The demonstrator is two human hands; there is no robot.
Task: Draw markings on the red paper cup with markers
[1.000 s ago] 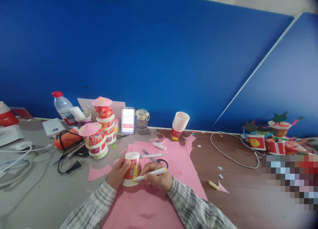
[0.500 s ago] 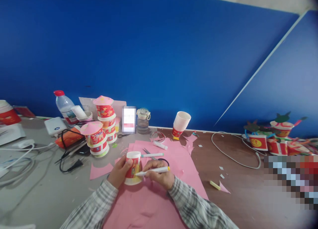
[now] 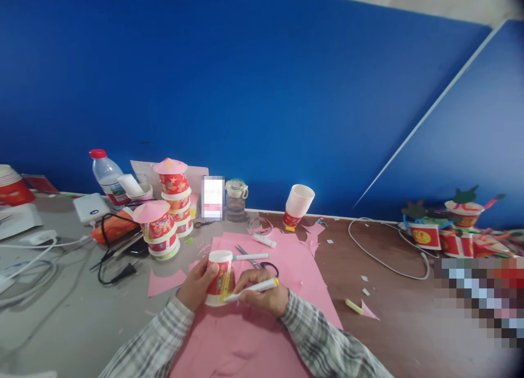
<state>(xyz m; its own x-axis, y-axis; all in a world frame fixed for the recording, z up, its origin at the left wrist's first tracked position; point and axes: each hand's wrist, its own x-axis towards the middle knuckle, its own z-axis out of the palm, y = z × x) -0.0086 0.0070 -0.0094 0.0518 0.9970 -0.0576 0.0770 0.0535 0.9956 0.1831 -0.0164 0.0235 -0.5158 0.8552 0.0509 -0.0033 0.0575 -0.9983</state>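
My left hand (image 3: 197,286) is closed around the left side of a red and white paper cup (image 3: 216,282), its thumb on the front. The cup stands upside down, wide rim low, over pink paper (image 3: 233,345). In my right hand (image 3: 262,290) is a white marker (image 3: 262,285) with a yellow end, its tip at the cup's lower white band. Yellow marks show on the cup's right side. Just behind my right hand lie scissors (image 3: 268,267) with dark handles and a marker with a teal tip (image 3: 251,257).
Stacked cup towers with pink cone roofs (image 3: 155,210) stand at the left, near a bottle (image 3: 107,176) and cables. A phone (image 3: 213,198), a glass jar (image 3: 236,200) and a cup stack (image 3: 298,203) line the back. A yellow marker cap (image 3: 354,306) and paper scraps lie at right.
The marker's tip has moved down the cup to its white lower band, and my right hand has shifted slightly lower, uncovering more of the scissors. My left hand keeps its hold.
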